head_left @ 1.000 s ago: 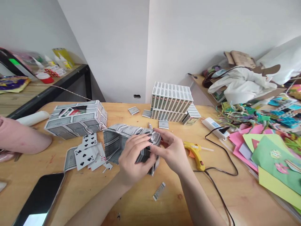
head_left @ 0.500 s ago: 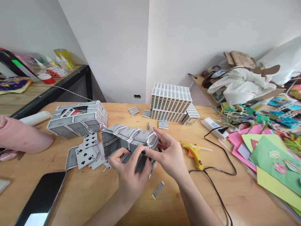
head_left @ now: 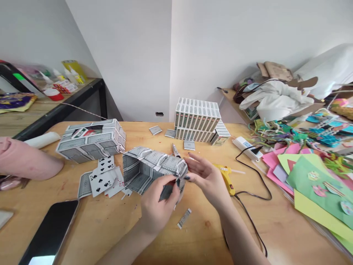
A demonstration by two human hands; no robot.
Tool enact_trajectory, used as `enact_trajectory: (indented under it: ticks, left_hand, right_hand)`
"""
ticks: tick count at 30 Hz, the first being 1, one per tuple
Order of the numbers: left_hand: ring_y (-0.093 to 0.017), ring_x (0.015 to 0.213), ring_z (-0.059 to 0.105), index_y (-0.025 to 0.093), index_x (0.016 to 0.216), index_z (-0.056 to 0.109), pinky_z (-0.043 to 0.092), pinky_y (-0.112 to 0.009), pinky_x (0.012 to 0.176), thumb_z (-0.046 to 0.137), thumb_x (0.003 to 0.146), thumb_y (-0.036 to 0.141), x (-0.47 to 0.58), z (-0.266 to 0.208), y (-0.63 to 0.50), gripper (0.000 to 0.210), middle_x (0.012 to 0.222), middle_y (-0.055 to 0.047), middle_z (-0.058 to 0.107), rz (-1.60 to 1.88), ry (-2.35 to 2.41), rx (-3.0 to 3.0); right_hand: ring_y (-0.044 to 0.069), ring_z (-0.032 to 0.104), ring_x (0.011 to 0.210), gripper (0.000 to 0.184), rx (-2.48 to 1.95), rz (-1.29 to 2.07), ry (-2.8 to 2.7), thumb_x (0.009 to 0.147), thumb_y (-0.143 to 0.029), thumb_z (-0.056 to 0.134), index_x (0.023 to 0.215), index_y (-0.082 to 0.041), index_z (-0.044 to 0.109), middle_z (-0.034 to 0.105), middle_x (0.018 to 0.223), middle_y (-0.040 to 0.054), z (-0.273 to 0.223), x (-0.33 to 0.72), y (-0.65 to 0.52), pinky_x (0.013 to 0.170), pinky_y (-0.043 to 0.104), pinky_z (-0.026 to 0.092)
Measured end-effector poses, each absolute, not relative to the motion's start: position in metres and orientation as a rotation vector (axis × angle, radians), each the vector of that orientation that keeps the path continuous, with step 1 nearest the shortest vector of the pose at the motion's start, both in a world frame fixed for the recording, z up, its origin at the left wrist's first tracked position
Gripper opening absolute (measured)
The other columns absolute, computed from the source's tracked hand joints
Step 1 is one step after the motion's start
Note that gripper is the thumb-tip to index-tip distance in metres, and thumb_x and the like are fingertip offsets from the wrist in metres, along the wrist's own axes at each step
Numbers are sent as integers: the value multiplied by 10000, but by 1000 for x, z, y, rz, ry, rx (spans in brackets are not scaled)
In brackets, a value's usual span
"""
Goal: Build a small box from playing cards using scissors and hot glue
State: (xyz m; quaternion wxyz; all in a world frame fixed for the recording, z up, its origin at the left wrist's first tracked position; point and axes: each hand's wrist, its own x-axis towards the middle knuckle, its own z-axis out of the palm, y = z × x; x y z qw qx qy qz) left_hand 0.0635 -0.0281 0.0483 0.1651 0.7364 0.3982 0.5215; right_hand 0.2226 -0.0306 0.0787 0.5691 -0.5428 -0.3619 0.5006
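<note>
A hollow box built from folded playing cards (head_left: 154, 162) lies tilted on the table, its open side facing left and toward me. My left hand (head_left: 158, 198) pinches the card edge at the box's right end with thumb and finger. Around the same end my right hand (head_left: 208, 178) is curled, its thumb and fingers pressed on the card corner. A second playing-card box (head_left: 91, 141), with a card packet inside its opening, stands to the left. Loose playing cards (head_left: 102, 182) lie fanned between the two boxes. A small folded card strip (head_left: 184, 218) rests in front of my hands.
A yellow glue gun (head_left: 227, 180) with a black cord lies right of my right hand. Scissors (head_left: 175, 151) sit behind the box. Stacked card packs (head_left: 195, 119) stand at the back. A phone (head_left: 51, 232) lies front left, coloured paper (head_left: 311, 184) at right.
My left hand has moved right, out of the box's opening, to its right-end edge. My right hand's fingers have shifted along the corner. The view has turned slightly.
</note>
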Motion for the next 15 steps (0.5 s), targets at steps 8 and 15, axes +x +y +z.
enact_trajectory:
  ticks: [8,15]
  left_hand:
    - [-125,693,696,200,942,615,557,-206,706,591,816,115,70,49,-31,154,787,-3,719,1470,1082,2189]
    - [-124,658,685,199,911,615,556,-216,667,588,819,142,68,53,-33,111,754,4,712,1434,1112,2156]
  right_hand:
    - [328,649,854,499,-2346,336,-777,680,-591,642,909,-148,666,708,863,153,32,307,-71,782,476,478]
    - [470,499,1111,650,-2723,152,-904,724,-614,531,1077,-74,608,591,1113,309,-5,303,-58,802,618,397]
